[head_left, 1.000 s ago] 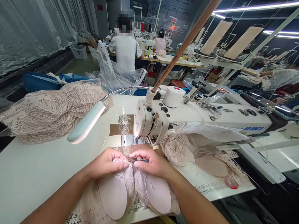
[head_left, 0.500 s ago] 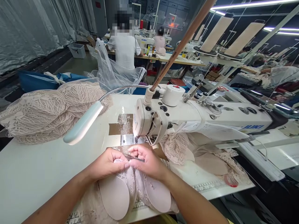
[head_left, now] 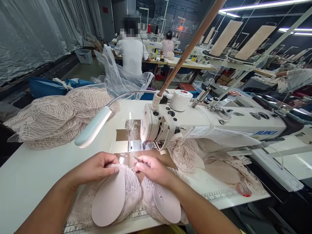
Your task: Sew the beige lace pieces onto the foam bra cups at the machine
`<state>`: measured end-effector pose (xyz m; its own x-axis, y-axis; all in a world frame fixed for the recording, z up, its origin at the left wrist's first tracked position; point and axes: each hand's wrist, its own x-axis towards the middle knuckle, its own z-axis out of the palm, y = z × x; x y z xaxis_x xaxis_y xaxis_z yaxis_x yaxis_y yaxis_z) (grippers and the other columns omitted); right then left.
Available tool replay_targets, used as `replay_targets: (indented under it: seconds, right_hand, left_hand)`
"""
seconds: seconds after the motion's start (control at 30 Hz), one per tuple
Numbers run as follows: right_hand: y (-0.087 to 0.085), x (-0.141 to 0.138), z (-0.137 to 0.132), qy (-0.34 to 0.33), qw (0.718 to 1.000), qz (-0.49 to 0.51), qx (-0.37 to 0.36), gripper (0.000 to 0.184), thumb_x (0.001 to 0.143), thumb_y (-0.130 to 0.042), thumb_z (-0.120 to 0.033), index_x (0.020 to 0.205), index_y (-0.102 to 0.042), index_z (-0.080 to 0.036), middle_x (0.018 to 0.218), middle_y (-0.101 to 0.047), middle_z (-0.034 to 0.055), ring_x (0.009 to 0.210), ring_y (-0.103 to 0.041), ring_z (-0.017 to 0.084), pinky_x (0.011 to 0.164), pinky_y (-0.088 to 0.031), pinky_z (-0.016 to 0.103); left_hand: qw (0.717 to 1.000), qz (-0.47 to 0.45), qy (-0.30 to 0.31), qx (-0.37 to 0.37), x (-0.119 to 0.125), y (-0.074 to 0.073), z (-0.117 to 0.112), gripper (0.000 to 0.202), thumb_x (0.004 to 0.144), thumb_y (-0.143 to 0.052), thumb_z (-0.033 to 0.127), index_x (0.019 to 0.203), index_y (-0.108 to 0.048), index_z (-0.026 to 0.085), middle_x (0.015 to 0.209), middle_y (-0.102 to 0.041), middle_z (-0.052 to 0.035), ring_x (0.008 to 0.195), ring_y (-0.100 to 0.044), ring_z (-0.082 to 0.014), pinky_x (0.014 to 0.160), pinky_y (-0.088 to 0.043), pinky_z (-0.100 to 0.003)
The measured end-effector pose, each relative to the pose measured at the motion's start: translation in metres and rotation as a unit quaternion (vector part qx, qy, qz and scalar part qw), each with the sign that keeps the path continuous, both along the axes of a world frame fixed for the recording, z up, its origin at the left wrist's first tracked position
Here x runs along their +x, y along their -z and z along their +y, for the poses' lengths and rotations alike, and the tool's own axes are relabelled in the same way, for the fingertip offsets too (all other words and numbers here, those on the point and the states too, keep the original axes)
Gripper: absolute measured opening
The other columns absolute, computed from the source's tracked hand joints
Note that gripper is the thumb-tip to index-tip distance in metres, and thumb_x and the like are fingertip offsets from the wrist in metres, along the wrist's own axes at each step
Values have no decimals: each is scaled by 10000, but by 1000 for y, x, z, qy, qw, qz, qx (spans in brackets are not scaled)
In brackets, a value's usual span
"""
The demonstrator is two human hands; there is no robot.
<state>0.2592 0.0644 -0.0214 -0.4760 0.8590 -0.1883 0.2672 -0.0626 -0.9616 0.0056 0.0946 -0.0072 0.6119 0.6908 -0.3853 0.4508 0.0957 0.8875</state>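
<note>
A pale pink lace bra point(head_left: 133, 195) lies in front of me on the white table point(head_left: 36, 175), cups turned inside up. My left hand point(head_left: 97, 165) pinches the upper edge of the left cup point(head_left: 109, 198). My right hand point(head_left: 153, 169) rests on the right cup point(head_left: 167, 203) and pinches thin metal tweezers point(head_left: 139, 160), their tip pointing up-left toward the needle plate point(head_left: 134, 146). The white JUKI sewing machine point(head_left: 207, 125) stands just behind both hands, its head over the plate.
A heap of lace pieces point(head_left: 58, 117) sits at the table's left. More lace and cups point(head_left: 214, 165) lie under the machine arm at right. A gooseneck lamp point(head_left: 94, 126) hangs over the table. Two people sit at machines beyond, backs turned. Thread cones stand at upper right.
My left hand has pulled the left cup out to the left, spreading the bra apart. My right hand has tilted the tweezers upward, away from the left fingers.
</note>
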Motion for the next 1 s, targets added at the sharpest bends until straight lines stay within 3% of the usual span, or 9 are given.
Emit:
replay_targets:
  seconds: [0.1,0.2,0.33,0.6,0.8,1.0]
  right_hand:
    - [-2,-9,-3,2,1000,11,-11,156,793,-660,-295,896,-620,-185,789,-594,-11,742,-543,142,660,-433,242]
    - [-1,-13,-3,-1,1000,1,23,101,817,-613,-253,762,-602,-169,700,-539,-24,659,-485,119,582,-387,223]
    - [3,-13,-1,20,996,-26,80,173,855,-557,-259,718,-596,-161,674,-528,-22,651,-476,120,587,-366,232]
    - [8,-13,5,79,991,-34,102,284,873,-549,-355,659,-537,-168,619,-504,-22,608,-464,117,575,-360,237]
    - [6,7,7,53,997,45,40,316,936,-444,-458,1072,-541,-190,753,-565,-4,656,-509,118,633,-408,246]
    - [5,21,7,18,1000,9,12,240,858,-583,-384,1009,-602,-199,763,-557,-12,669,-517,115,640,-417,240]
  left_hand:
    - [1000,-11,-6,5,10,1,-3,277,838,-589,406,751,-568,144,675,-421,34,621,-359,-105,559,-278,-221]
    - [1000,-27,-14,3,20,3,-6,257,818,-615,391,756,-558,148,685,-438,35,626,-374,-105,560,-290,-217]
    - [999,-36,-26,2,33,7,-9,215,787,-640,355,786,-590,146,703,-468,32,634,-391,-107,565,-307,-217]
    - [994,-90,-50,-29,47,9,-14,244,788,-637,373,782,-655,130,729,-572,-10,663,-469,-130,618,-373,-240]
    - [990,-78,-104,-53,42,11,-12,296,746,-683,433,734,-678,138,680,-586,-13,636,-479,-142,594,-364,-248]
    - [985,-84,-144,-53,37,11,-11,311,727,-706,449,690,-664,143,684,-606,-22,670,-501,-164,634,-385,-269]
